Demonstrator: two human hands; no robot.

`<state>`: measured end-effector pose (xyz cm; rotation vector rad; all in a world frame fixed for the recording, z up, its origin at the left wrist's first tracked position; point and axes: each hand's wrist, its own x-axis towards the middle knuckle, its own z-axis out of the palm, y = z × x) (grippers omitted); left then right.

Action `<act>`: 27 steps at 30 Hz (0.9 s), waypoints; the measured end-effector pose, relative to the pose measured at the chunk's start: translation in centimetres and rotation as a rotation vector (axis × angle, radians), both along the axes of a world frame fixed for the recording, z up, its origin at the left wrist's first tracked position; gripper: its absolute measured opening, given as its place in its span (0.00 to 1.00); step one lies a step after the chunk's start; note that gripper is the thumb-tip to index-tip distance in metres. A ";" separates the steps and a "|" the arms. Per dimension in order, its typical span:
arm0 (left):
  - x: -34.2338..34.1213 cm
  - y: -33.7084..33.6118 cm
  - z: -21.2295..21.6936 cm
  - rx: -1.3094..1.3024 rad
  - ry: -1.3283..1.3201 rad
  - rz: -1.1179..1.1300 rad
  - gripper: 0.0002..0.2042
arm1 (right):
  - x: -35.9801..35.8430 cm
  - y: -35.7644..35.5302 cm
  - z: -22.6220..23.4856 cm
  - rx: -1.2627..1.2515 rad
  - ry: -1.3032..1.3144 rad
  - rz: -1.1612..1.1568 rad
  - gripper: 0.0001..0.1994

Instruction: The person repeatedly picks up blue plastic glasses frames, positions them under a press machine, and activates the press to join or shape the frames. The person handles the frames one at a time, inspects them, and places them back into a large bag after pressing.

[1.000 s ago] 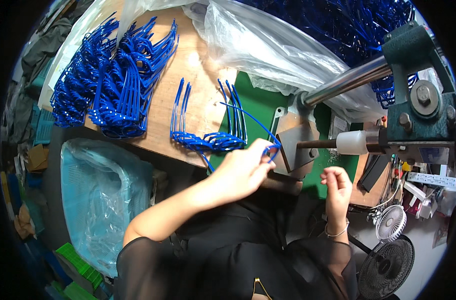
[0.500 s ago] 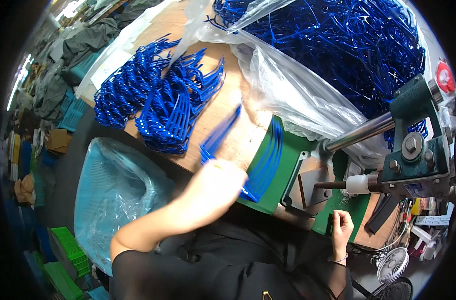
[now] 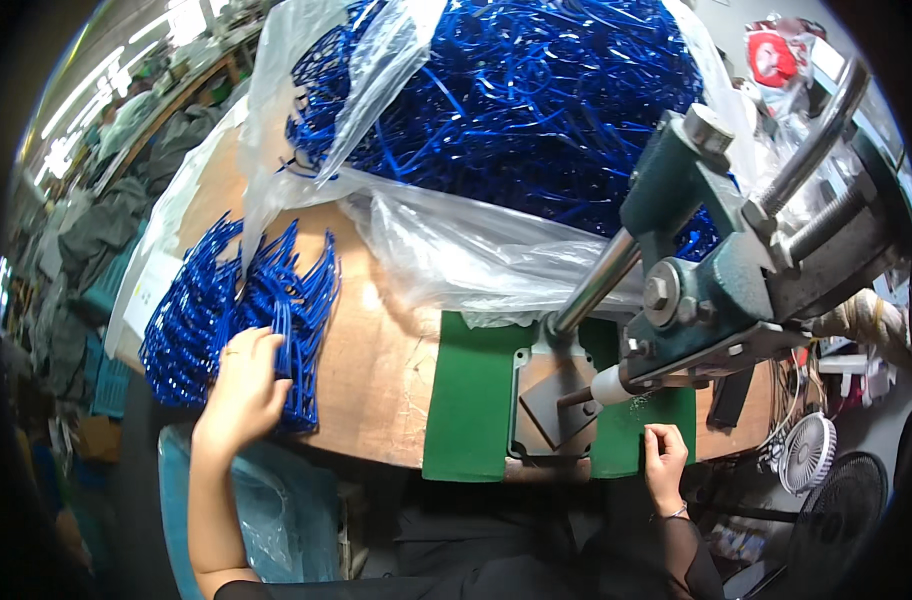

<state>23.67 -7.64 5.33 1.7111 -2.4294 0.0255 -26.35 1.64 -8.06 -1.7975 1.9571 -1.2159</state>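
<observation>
Left of bench: stacked hangers (image 3: 238, 322), left hand (image 3: 244, 385) on them
Behind: bag of hangers (image 3: 496, 120)
Right: press (image 3: 716, 270) on mat (image 3: 476, 400)
Front of mat: right hand (image 3: 665, 462)

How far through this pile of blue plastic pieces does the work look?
Done: two rows of blue pieces lie stacked at the left of the wooden table. In hand: the left hand rests on that stack, holding one piece; the right hand waits by the green mat under the press. Left: a big clear bag heaped with pieces, so most remains.
</observation>
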 end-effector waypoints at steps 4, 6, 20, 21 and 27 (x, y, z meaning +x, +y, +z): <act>-12.9 -7.1 1.9 -0.047 0.360 -0.412 0.21 | 1.1 -1.0 -0.2 -0.039 0.114 0.005 0.01; -17.7 -13.3 0.5 -0.176 0.433 -0.451 0.19 | 1.2 -1.2 -0.4 -0.074 0.137 0.020 0.02; -25.8 -22.5 7.5 -0.758 0.655 -0.269 0.11 | 1.2 -0.7 -0.9 -0.156 0.290 0.021 0.03; -26.4 -23.3 8.1 -0.801 0.621 -0.142 0.12 | 1.4 -0.9 -0.8 -0.160 0.278 0.031 0.03; -25.1 -25.7 2.8 -0.648 0.329 -0.092 0.18 | 0.9 -0.8 -1.2 -0.180 0.293 0.028 0.03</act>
